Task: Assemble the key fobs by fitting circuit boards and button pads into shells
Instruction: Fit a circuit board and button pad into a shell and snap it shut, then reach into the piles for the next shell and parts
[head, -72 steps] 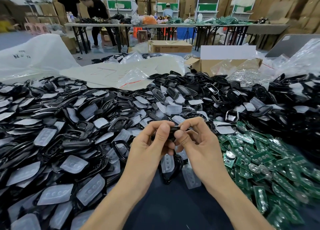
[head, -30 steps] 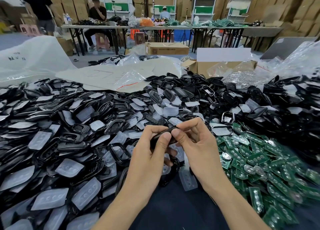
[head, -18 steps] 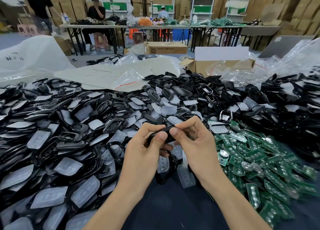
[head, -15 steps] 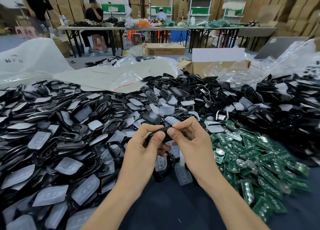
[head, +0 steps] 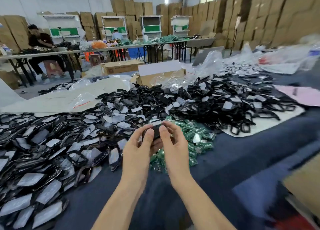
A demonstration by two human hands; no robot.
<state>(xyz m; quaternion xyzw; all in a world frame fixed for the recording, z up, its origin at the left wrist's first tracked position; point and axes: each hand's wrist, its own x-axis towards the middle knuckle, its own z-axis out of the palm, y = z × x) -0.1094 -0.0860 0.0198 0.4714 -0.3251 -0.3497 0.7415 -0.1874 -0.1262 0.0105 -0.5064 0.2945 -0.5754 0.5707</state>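
Black key fob (head: 156,133), gripped from both sides

My left hand (head: 138,149) and right hand (head: 174,144) pinch it — thumbs on the near face, fingers curled behind — just above the green circuit boards (head: 196,135), with the heap of black shells (head: 103,134) and clear button pads (head: 29,179) to the left.

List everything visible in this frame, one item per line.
Loose shells: many, black, heaped across the left and centre of the table.
Button pads: many, translucent white, mixed through the shell heaps.
Circuit boards: a pile, green, just right of the hands.
Held shell: one, black, pinched between both thumbs and fingers.
Cardboard box: one, brown, open, behind the heaps.
Table cover: one, dark blue, under everything.
Cartons: many, brown, stacked along the back wall.
People: two, at far tables.
Left hand: one, grips the held shell.
Right hand: one, grips the held shell.
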